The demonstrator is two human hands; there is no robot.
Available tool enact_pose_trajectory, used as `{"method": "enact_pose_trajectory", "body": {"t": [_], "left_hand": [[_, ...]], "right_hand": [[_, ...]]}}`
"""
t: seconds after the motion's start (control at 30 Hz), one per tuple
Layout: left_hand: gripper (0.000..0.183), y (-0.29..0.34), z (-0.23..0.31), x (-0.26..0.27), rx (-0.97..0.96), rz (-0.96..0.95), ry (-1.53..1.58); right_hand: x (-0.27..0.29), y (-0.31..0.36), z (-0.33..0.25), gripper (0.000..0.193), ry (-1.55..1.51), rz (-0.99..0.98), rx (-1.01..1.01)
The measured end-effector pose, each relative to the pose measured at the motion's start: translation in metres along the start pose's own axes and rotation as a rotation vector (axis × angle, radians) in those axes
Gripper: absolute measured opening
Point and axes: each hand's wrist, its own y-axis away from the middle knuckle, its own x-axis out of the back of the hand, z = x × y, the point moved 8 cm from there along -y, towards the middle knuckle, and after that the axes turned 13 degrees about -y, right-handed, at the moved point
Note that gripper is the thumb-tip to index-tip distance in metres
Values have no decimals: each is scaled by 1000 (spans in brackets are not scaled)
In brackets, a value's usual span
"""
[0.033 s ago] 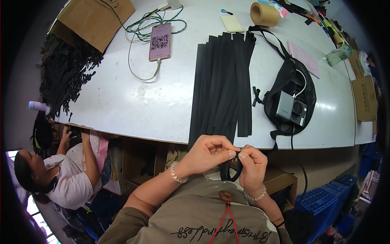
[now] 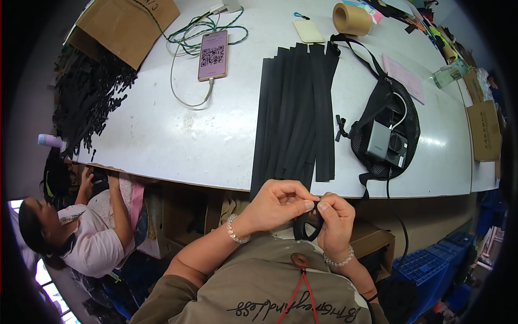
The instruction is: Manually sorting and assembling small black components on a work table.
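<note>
We pinch a small black strap loop (image 2: 307,224) between our left hand (image 2: 278,202) and right hand (image 2: 335,218), both closed on it, just below the white table (image 2: 162,135) edge, black strips (image 2: 297,113) stacked beyond.

White worktable (image 2: 162,135), evenly lit; cardboard box (image 2: 127,27) set at its far left corner; blue plastic crates (image 2: 431,259) stacked on floor at right.

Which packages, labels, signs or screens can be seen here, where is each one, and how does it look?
Phone: upper table, left of the black strips; pink-framed lit screen showing a square code pattern.
Flat brown cardboard: top-left table corner.
Brown cardboard box: right table edge, dark print.
Pink sheet: right of the black bag.
</note>
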Motion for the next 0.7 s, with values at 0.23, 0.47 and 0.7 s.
{"method": "enact_pose_trajectory", "body": {"t": [0.23,0.47,0.7], "left_hand": [[19,4,7,-3,-22,16,85],[33,9,5,4,-46,84,-15],[31,9,8,1,-58,73,-55]], "right_hand": [[9,0,7,14,51,-2,-132],[4,-1,-6,12,98,-75,-61],[8,0,-6,8,110,-84,-76]]}}
